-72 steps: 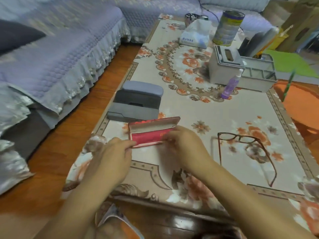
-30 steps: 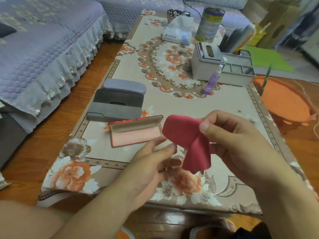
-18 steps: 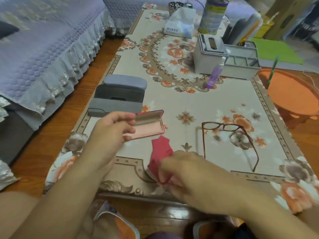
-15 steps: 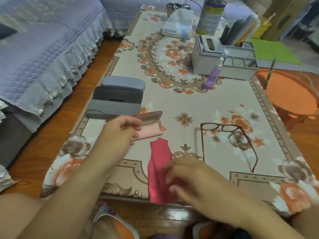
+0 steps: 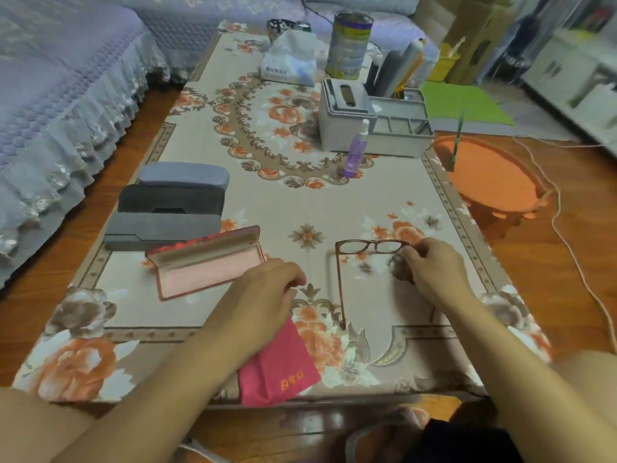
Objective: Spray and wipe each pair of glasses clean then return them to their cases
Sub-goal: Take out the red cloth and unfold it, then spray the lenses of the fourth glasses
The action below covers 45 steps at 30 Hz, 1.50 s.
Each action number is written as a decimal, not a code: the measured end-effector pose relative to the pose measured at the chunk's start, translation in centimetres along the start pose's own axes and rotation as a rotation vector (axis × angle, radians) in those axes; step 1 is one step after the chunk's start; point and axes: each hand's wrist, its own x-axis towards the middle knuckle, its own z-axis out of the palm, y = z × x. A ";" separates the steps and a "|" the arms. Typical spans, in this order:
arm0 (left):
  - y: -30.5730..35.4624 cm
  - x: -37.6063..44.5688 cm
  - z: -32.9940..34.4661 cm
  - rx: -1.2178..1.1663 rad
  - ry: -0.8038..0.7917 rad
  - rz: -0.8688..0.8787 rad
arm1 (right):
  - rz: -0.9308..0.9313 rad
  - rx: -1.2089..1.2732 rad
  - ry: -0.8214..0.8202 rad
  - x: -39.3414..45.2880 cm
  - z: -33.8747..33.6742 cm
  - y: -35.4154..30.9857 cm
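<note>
We count four cases: one open red case [image 5: 207,262] and three closed grey cases [image 5: 173,205] stacked beside it. One pair of glasses [image 5: 367,259] lies on the floral table [image 5: 300,202]; our right hand [image 5: 434,272] pinches its frame. Our left hand [image 5: 263,292] presses, fingers curled, on one pink cloth [image 5: 280,365]. One purple spray bottle [image 5: 356,152] stands farther off.

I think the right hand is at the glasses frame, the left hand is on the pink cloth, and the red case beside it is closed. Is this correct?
One thing is wrong: the red case lies open, its pale pink lining showing in the head view. The right hand is at the glasses, and the left hand is on the pink cloth.
</note>
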 end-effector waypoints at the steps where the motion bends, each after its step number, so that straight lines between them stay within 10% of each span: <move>1: -0.2 0.5 0.6 0.021 -0.009 0.041 | -0.005 0.011 0.005 0.0 -0.1 -0.2; 13: 0.6 3.1 1.7 0.023 0.127 0.426 | 0.072 0.170 -0.322 -1.3 -3.0 -1.3; 20: 1.2 1.2 -5.3 -0.254 0.247 0.054 | 0.055 0.248 -0.898 1.9 -3.7 -5.3; 27: 0.3 1.0 -7.8 -0.323 0.345 -0.164 | 0.037 0.443 -0.205 14.1 1.8 -9.5; 39: -0.3 1.8 -6.8 -0.406 0.337 -0.308 | -0.156 0.578 0.002 17.6 2.9 -8.5; 45: 1.3 1.1 -5.3 -0.623 0.336 -0.379 | -0.137 1.200 -0.122 7.0 -6.2 -4.9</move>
